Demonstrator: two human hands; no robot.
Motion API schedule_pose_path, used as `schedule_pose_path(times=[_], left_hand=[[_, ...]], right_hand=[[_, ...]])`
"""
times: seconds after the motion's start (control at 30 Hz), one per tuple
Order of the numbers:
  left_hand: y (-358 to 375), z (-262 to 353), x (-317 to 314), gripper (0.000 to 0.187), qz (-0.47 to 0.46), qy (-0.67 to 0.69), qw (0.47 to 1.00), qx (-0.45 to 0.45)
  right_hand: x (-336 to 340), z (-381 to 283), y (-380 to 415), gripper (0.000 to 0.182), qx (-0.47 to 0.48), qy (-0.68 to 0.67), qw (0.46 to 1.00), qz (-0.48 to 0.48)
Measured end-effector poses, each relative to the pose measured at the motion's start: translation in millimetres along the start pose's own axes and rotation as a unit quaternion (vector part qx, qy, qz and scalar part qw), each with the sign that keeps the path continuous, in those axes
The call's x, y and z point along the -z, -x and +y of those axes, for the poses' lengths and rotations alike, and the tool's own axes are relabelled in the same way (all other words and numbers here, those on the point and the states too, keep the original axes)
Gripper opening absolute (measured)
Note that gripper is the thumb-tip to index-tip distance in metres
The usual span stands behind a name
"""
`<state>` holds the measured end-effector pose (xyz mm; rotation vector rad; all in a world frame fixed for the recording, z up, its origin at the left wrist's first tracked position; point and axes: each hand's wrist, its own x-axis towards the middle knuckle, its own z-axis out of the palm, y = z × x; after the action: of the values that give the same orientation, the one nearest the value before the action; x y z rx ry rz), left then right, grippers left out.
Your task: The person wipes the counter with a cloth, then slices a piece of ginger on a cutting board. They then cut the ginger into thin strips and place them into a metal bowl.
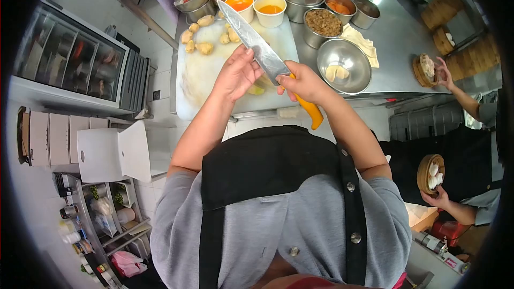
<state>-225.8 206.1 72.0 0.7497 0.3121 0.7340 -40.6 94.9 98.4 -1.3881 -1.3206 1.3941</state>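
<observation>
A large knife (pixel 256 43) with a broad wet blade and a yellow handle is held over the cutting board, its tip pointing away to the upper left. My right hand (pixel 304 83) is wrapped around the handle close to the blade. My left hand (pixel 235 73) is palm up with loosely curled fingers, its fingertips against the blade's near side. Beneath the hands, a yellowish-green piece (pixel 257 90) on the white cutting board (pixel 198 85) is partly hidden. Several pale yellow, knobbly peeled pieces (pixel 204 48), resembling ginger, sit toward the board's far left.
Behind the board stand cups of orange liquid (pixel 269 9) and metal pots. To the right are a pot of brown crumbly filling (pixel 323 22), a steel bowl (pixel 344 67) with pale pieces and a cloth (pixel 361 43). At far right a co-worker's hands (pixel 443 72) hold bamboo steamers (pixel 424 175).
</observation>
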Motion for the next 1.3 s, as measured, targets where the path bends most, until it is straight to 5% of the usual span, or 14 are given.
schedule_pose_path(times=[0.27,0.33,0.37,0.5,0.6,0.7,0.9,1.1,1.3], left_hand=[[-19.4,1.4,1.7,0.028,0.050,-0.101,0.988,0.104],[-22.8,12.3,-0.9,0.028,0.071,-0.262,0.957,0.099],[-26.0,18.2,0.0,0.028,0.080,-0.340,0.932,0.096],[-42.3,21.1,24.2,0.046,-0.076,-0.731,0.674,0.073],[-50.4,10.2,23.1,0.059,-0.155,-0.811,0.557,0.089],[-53.2,6.4,13.5,0.066,-0.152,-0.846,0.503,0.086],[-69.0,9.7,4.6,0.052,-0.227,-0.811,0.494,0.218],[-74.2,6.6,18.5,0.036,-0.232,-0.819,0.507,0.137],[-89.6,33.7,12.3,0.031,-0.147,-0.689,0.691,0.163]], right_hand=[[13.4,8.8,11.6,0.026,-0.011,-0.066,0.994,0.082],[21.1,7.8,23.6,0.027,-0.003,-0.052,0.992,0.113],[25.5,8.0,31.0,0.028,0.001,-0.045,0.991,0.129],[29.6,5.2,64.3,0.023,-0.037,-0.030,0.989,0.139],[25.2,16.0,80.4,0.022,-0.048,-0.037,0.987,0.150],[21.8,22.3,91.9,0.022,-0.045,-0.040,0.988,0.145],[17.4,17.6,116.1,0.026,-0.075,-0.036,0.979,0.187],[22.1,21.2,138.7,0.026,-0.056,-0.056,0.971,0.226],[31.8,26.2,158.5,0.020,-0.045,-0.066,0.961,0.266]])
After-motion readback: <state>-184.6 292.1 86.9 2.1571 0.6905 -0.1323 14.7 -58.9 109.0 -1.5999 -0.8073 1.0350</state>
